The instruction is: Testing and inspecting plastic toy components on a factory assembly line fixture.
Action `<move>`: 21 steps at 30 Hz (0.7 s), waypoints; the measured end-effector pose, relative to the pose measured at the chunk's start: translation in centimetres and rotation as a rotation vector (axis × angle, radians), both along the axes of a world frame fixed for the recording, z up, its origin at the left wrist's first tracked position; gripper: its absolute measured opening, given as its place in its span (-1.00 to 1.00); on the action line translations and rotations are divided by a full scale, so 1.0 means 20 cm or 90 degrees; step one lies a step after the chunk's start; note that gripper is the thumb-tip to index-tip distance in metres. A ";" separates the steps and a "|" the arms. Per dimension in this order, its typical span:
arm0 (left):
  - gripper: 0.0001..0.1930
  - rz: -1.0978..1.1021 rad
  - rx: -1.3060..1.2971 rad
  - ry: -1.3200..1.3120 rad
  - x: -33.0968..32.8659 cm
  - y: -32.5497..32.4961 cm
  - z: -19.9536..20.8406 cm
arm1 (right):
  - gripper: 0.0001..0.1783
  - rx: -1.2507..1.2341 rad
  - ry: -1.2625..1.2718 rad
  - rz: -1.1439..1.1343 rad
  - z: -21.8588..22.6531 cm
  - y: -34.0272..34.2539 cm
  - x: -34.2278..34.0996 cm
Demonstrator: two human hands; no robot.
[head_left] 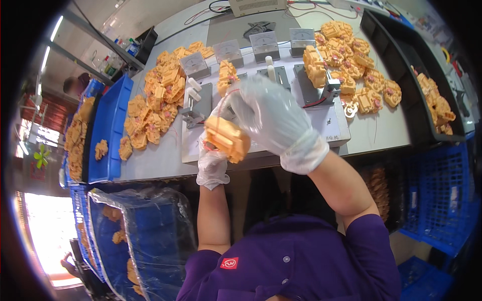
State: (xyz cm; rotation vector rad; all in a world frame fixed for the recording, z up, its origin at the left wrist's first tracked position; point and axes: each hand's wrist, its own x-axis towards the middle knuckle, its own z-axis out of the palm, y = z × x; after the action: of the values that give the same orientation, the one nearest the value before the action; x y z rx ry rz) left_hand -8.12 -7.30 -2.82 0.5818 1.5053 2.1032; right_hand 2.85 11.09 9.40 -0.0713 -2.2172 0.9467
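My left hand (213,164), in a white glove, is closed around a yellow-orange plastic gear housing (228,140) just off the near edge of the test board. A thin red wire (220,111) rises from this housing to the fingertips of my right hand (273,118). Those gloved fingers are curled together on the wire, and the blurred hand hides part of the board behind it. Two similar housings sit in fixtures on the board: one housing (227,76) beyond my hands, another housing (315,66) to the right. The left fixture (197,103) holds no housing.
Several panel meters (264,46) line the board's (329,131) far side. Housings are heaped left (156,103) and right (351,60). A blue tray (113,128) stands at the left, a black bin (396,55) at the right. Below are a plastic-covered blue crate (160,236) and blue baskets (437,195).
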 end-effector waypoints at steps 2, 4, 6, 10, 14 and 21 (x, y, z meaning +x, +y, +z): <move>-0.13 -0.041 0.126 0.028 0.06 0.09 0.18 | -0.67 0.145 -0.085 -0.001 0.07 0.00 -0.10; -0.09 -0.141 0.199 -0.087 0.02 -0.01 0.15 | -0.36 0.113 -0.340 -0.011 0.22 -0.03 -0.23; -0.07 -0.173 0.221 -0.125 0.01 0.03 0.15 | -0.39 0.093 -0.479 0.017 0.18 0.02 -0.39; -0.09 -0.104 0.181 -0.115 0.02 0.05 0.11 | -0.66 0.211 -0.414 -0.091 0.09 0.02 -0.54; -0.05 -0.129 0.245 -0.098 0.05 0.07 0.16 | -0.49 0.013 -0.121 -0.063 0.40 0.12 -0.34; 0.06 -0.120 0.105 0.100 0.12 0.09 0.29 | -0.29 0.104 -0.026 -0.373 0.37 1.35 0.40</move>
State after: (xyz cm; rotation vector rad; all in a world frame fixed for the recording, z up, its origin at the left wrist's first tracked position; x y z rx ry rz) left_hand -5.72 -5.55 3.05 0.9317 1.3086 2.0865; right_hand 10.83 38.04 16.86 -0.6298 -2.1140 0.4428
